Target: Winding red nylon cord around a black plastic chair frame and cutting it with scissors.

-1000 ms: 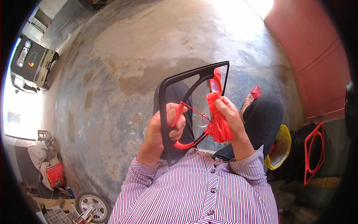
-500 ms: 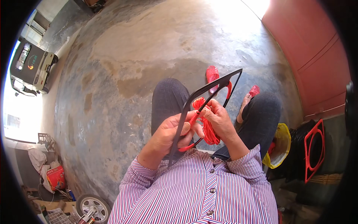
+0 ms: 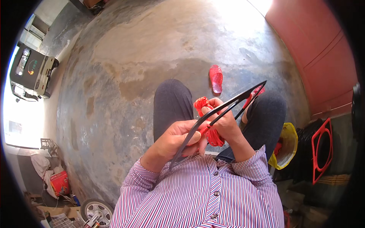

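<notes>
My left hand is closed round a black bent frame on its near side. Red cord is wound tightly round one bar of the frame, just beside my left fingertips. A looped bundle of red cord is gripped in my right hand, partly behind the bars. Its upper loops stick out past my thumb, and its lower loops hang under my palm. The frame slants up and to the right above my knees. Fingers and bars hide part of the winding.
Red shoes are on the concrete floor ahead. To my right stand a yellow-rimmed bag and a red frame against dark items. A wheel lies at lower left, and a vehicle stands far left.
The black frame has tilted, its far end swinging right and down. My right hand has turned, and the upper cord loops now show more to the left of its thumb.
</notes>
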Action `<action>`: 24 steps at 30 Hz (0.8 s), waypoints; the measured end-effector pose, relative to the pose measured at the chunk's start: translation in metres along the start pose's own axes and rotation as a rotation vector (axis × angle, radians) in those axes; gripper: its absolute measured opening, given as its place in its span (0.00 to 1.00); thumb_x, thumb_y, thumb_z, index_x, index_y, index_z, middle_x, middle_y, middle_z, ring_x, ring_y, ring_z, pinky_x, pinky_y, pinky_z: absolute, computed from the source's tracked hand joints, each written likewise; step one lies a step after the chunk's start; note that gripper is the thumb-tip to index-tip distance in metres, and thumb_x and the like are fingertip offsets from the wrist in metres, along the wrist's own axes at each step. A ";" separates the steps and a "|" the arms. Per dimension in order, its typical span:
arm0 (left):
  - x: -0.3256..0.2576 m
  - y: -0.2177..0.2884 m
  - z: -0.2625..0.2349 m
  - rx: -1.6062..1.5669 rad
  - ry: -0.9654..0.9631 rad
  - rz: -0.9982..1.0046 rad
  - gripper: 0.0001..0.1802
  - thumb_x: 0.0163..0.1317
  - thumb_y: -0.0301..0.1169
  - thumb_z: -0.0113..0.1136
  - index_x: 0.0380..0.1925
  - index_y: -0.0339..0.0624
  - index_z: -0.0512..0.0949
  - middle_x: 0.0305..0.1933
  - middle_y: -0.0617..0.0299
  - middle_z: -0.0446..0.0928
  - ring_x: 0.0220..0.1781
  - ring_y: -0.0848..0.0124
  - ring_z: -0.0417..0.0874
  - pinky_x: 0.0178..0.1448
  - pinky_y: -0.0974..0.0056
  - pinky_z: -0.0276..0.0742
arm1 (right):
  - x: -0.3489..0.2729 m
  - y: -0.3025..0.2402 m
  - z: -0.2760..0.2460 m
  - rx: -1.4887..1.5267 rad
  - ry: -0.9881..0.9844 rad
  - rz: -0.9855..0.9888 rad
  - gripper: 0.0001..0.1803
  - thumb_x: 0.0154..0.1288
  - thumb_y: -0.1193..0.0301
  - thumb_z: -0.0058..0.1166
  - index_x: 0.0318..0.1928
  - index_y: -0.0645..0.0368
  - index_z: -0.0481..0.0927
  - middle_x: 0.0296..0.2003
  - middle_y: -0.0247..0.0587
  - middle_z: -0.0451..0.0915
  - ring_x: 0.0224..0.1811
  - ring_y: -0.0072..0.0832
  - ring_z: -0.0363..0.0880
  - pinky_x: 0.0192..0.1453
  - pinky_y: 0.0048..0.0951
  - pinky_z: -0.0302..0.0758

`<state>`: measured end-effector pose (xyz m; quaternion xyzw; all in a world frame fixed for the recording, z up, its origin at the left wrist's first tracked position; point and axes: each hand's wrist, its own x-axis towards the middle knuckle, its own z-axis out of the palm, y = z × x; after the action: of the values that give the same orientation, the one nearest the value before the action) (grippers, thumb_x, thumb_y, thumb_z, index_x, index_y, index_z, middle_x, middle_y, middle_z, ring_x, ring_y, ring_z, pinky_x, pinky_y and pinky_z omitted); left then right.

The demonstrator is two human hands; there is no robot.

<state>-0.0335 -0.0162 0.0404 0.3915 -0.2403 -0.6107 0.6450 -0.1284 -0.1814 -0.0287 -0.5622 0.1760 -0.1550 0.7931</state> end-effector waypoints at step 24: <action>0.020 -0.030 0.003 -0.509 -0.162 -0.167 0.47 0.66 0.61 0.41 0.60 0.18 0.69 0.60 0.37 0.75 0.62 0.53 0.77 0.68 0.57 0.70 | -0.001 -0.017 -0.006 0.787 -0.519 -0.145 0.19 0.67 0.64 0.58 0.52 0.62 0.76 0.58 0.54 0.72 0.64 0.39 0.71 0.70 0.41 0.67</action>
<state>-0.0515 -0.0345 0.0149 0.1850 -0.0969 -0.7317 0.6489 -0.1327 -0.1911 -0.0140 -0.2503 -0.1396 -0.1195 0.9506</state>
